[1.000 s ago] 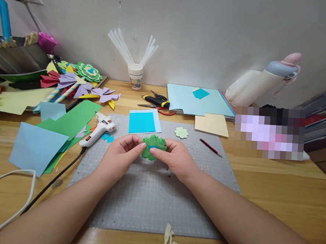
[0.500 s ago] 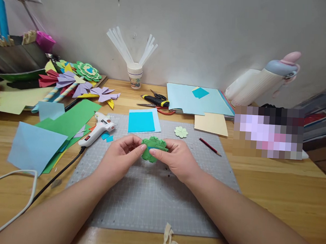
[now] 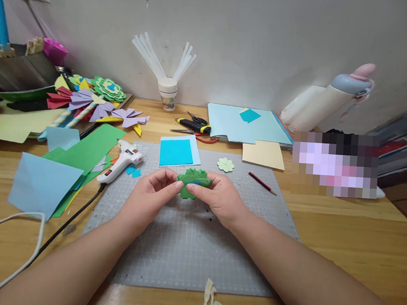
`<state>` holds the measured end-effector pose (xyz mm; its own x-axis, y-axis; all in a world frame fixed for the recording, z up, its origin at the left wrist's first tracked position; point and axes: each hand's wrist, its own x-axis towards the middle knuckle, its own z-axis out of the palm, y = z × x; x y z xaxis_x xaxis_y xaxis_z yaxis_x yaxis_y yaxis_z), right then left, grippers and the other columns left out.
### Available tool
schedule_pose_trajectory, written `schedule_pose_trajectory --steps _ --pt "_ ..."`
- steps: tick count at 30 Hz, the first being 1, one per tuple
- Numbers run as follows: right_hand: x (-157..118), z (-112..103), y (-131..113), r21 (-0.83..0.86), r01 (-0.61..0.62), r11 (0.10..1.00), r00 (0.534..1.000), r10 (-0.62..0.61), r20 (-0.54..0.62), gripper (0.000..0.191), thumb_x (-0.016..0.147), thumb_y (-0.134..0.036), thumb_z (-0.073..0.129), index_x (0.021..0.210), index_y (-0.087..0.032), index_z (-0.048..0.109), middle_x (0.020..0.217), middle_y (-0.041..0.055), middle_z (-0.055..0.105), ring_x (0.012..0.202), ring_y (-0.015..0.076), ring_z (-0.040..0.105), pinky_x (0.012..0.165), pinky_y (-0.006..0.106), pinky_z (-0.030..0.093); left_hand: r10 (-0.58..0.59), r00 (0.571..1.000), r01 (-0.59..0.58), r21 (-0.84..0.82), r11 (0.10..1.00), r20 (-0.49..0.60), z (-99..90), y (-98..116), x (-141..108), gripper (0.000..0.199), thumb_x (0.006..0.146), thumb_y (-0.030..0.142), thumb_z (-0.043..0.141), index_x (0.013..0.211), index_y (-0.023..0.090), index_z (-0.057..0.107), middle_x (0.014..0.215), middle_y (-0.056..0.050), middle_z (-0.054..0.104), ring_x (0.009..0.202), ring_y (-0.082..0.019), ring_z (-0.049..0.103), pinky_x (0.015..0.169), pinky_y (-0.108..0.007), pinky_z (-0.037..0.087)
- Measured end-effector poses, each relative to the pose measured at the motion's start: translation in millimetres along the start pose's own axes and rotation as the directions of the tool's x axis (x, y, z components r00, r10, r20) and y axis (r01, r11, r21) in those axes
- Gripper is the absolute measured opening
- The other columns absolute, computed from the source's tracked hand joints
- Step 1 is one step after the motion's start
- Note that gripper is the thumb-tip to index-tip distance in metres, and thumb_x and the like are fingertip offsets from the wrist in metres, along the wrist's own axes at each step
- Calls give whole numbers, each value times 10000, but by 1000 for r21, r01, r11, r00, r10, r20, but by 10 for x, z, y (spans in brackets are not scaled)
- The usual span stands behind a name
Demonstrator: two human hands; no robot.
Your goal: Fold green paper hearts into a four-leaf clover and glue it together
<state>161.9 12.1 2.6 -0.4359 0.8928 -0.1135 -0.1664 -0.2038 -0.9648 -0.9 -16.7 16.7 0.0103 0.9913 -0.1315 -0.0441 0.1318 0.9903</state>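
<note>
Between my two hands is a green paper flower point(image 3: 187, 191) with scalloped petals and a bit of blue at its middle, held above the grey cutting mat point(image 3: 190, 253). My left hand point(image 3: 154, 193) pinches its left edge between thumb and fingers. On the other side, my right hand point(image 3: 221, 199) grips the right edge, its thumb lying across the front over the blue part. A pale green paper flower point(image 3: 225, 164) lies on the mat just beyond. Left of my left hand rests a white glue gun point(image 3: 122, 162), with small blue paper scraps point(image 3: 136, 173) beside it.
Blue paper squares point(image 3: 176, 152), a pencil point(image 3: 262, 183), scissors point(image 3: 197, 118) and a yellow-black cutter point(image 3: 193, 125) lie around the mat's far side. Paper cups with white sticks point(image 3: 168, 95) stand by the wall. Coloured sheets point(image 3: 46, 184) and paper flowers point(image 3: 109, 89) fill the left.
The green flower has tilted slightly in my fingers, and its lower edge sits a little higher. Both hands keep their hold in nearly the same place.
</note>
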Motion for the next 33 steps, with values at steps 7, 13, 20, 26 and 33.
schedule_pose_trajectory --steps 7,13,20,26,33 --pt "-38 0 -13 18 -1 1000 1000 1 -16 105 670 -227 701 749 -164 678 656 -29 612 577 97 521 576 239 421 -4 999 4 -4 1000 45 17 18 -23 188 698 355 679 719 182 610 681 9 560 637 -132 489 612 -244 396" --pt "-37 0 -23 -88 15 996 1000 -14 19 185 701 -301 698 827 -168 675 747 0 639 650 120 545 622 256 425 28 999 -30 59 998 30 13 16 -18 194 700 339 678 674 176 577 668 13 559 638 -133 493 615 -245 386" --pt "-23 -17 -3 -172 122 978 992 -126 -13 176 764 -344 644 801 -174 663 769 13 650 705 141 563 680 272 440 50 998 -49 29 998 -41 -36 -19 11 179 709 326 669 701 176 571 694 10 575 637 -134 504 603 -242 385" --pt "-19 -16 0 -138 117 983 992 -122 -28 149 769 -316 636 814 -176 665 786 21 655 748 154 576 710 284 447 44 999 -43 32 999 -31 -22 -7 3 177 718 322 663 703 173 567 698 16 565 642 -126 492 608 -240 374" --pt "-20 -5 -5 -53 79 995 995 -82 -48 105 752 -296 623 752 -191 629 713 -6 595 648 131 533 621 264 434 49 999 -49 57 997 -12 13 13 -17 173 697 316 671 671 182 565 676 25 553 629 -123 488 602 -238 369"
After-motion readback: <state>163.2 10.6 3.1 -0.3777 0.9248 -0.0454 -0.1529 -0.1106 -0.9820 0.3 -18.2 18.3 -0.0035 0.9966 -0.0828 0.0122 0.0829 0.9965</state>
